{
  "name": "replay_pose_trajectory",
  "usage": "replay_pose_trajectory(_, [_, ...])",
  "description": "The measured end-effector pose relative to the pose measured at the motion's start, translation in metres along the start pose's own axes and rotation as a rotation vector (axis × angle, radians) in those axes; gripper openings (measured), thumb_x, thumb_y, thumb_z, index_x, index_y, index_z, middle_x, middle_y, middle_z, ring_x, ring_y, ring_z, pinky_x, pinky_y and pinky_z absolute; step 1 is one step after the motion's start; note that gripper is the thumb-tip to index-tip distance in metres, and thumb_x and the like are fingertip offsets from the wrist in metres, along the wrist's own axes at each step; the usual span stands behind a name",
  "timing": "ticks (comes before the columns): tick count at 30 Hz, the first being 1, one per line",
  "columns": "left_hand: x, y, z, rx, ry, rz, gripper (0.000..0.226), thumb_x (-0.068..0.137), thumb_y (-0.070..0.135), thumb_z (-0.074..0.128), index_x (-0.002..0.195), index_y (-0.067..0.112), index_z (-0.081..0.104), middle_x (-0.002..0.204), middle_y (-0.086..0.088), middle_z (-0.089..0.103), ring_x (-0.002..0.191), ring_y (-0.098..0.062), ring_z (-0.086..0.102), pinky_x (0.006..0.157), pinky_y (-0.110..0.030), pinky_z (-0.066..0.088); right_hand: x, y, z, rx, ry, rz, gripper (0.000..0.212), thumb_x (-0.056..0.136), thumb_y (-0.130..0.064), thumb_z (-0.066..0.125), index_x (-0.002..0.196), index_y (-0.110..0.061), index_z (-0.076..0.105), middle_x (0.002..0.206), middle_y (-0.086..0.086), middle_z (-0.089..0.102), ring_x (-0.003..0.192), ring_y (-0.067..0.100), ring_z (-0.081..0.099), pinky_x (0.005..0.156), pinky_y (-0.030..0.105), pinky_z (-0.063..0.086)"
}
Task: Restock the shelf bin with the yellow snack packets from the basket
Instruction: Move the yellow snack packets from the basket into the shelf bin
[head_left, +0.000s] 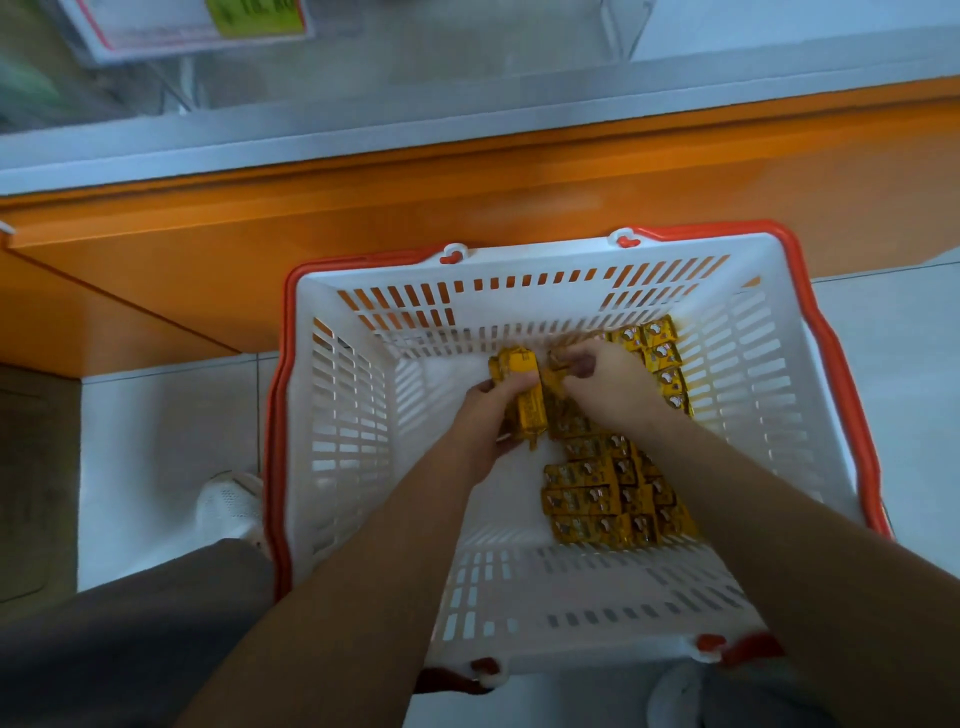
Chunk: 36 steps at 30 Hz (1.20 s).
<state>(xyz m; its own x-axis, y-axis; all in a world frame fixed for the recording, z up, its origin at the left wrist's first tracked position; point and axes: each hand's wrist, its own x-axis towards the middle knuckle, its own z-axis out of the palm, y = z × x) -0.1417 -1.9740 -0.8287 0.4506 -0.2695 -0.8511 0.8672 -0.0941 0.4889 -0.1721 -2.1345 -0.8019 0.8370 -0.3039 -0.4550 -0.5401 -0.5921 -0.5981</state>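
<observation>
1. Two hands down inside basket; square up the upright bundle of yellow packets gripped in left hand.
2. Press the packet pinched in right hand against that bundle before lifting out.
3. Left forearm reaching in low, fingers curled round bundle; right wrist bent down, fingertips pinching; loose packets lying on basket floor, right side.

Left hand and right hand reach down, fingers curled.
</observation>
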Motion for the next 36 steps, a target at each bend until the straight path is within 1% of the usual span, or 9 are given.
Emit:
replay_pose_trajectory(4, [-0.005, -0.002, -0.016, 0.054, 0.167, 0.019, 0.066, 0.079, 0.045, 0.082, 0.133, 0.014, 0.058, 0.125, -0.011, 0.068, 0.111, -0.028, 0.066, 0.077, -0.035, 0.056, 0.003, -0.004, 0.003, -0.028, 0.074, -0.030, 0.035, 0.092, -0.016, 0.060, 0.126, -0.016, 0.066, 0.122, 0.003, 0.068, 0.092, 0.010, 0.055, 0.073, 0.015, 0.039])
replay_pose_trajectory(9, [-0.006, -0.007, -0.040, 0.129, 0.331, 0.073, 0.093, 0.053, 0.053, 0.085, 0.132, 0.012, 0.056, 0.120, -0.010, 0.068, 0.106, -0.027, 0.068, 0.095, -0.047, 0.058, 0.013, -0.012, 0.029, -0.042, -0.039, -0.094, 0.041, 0.094, -0.018, 0.061, 0.135, -0.017, 0.059, 0.129, 0.003, 0.064, 0.101, 0.011, 0.057, 0.083, 0.023, 0.044])
replay_pose_trajectory(12, [-0.001, -0.008, -0.050, 0.123, 0.362, 0.090, 0.088, 0.061, 0.048, 0.086, 0.134, 0.011, 0.054, 0.121, -0.011, 0.067, 0.107, -0.029, 0.067, 0.096, -0.048, 0.057, 0.020, -0.015, 0.056, -0.009, -0.152, -0.001, 0.045, 0.097, -0.025, 0.056, 0.140, -0.014, 0.051, 0.119, 0.007, 0.064, 0.097, 0.021, 0.061, 0.075, 0.029, 0.047])
replay_pose_trajectory(15, [0.009, -0.011, -0.061, 0.115, 0.393, 0.097, 0.066, 0.077, 0.038, 0.085, 0.131, 0.010, 0.059, 0.123, -0.012, 0.067, 0.109, -0.029, 0.066, 0.095, -0.044, 0.057, 0.029, -0.017, 0.076, -0.015, -0.113, 0.067, 0.043, 0.091, -0.032, 0.067, 0.126, -0.008, 0.056, 0.104, 0.007, 0.066, 0.091, 0.024, 0.062, 0.075, 0.035, 0.054])
replay_pose_trajectory(20, [0.014, -0.014, -0.066, 0.104, 0.353, 0.099, 0.037, 0.081, 0.034, 0.081, 0.110, 0.016, 0.067, 0.109, -0.010, 0.071, 0.096, -0.025, 0.069, 0.070, -0.030, 0.054, 0.036, -0.020, 0.088, 0.078, -0.070, 0.093, 0.018, 0.085, -0.031, 0.069, 0.092, -0.016, 0.061, 0.079, 0.002, 0.066, 0.075, 0.019, 0.063, 0.056, 0.028, 0.051])
replay_pose_trajectory(24, [0.001, -0.009, -0.061, 0.092, 0.227, 0.061, 0.023, 0.087, 0.033, 0.075, 0.102, 0.016, 0.069, 0.101, -0.011, 0.073, 0.088, -0.025, 0.068, 0.077, -0.036, 0.055, 0.028, -0.026, 0.078, 0.600, -0.151, 0.337, 0.009, 0.088, -0.019, 0.055, 0.089, -0.015, 0.063, 0.078, 0.010, 0.053, 0.075, 0.026, 0.056, 0.065, 0.040, 0.052])
replay_pose_trajectory(27, [-0.020, 0.001, -0.046, 0.087, 0.118, 0.081, 0.034, 0.090, 0.036, 0.070, 0.113, 0.012, 0.073, 0.102, -0.014, 0.073, 0.086, -0.028, 0.067, 0.071, -0.033, 0.053, 0.009, -0.035, 0.063, 0.828, -0.161, 0.458, 0.017, 0.089, -0.010, 0.053, 0.074, -0.011, 0.062, 0.078, 0.011, 0.060, 0.074, 0.027, 0.062, 0.062, 0.035, 0.054])
replay_pose_trajectory(34, [-0.092, 0.035, -0.014, 0.038, -0.002, 0.145, 0.039, 0.096, 0.031, 0.061, 0.124, 0.005, 0.067, 0.117, -0.027, 0.069, 0.093, -0.035, 0.066, 0.090, -0.052, 0.054, -0.057, -0.068, 0.001, 1.069, -0.242, 0.212, 0.021, 0.085, -0.004, 0.056, 0.094, -0.009, 0.074, 0.088, 0.012, 0.073, 0.072, 0.023, 0.070, 0.060, 0.033, 0.057])
replay_pose_trajectory(36, [-0.122, 0.047, -0.009, 0.059, -0.015, 0.193, 0.044, 0.090, 0.032, 0.067, 0.126, 0.006, 0.065, 0.122, -0.027, 0.069, 0.095, -0.036, 0.068, 0.087, -0.050, 0.055, -0.076, -0.086, -0.019, 1.129, -0.253, 0.186, 0.021, 0.087, 0.002, 0.057, 0.095, -0.009, 0.073, 0.090, 0.013, 0.075, 0.072, 0.023, 0.072, 0.061, 0.035, 0.059])
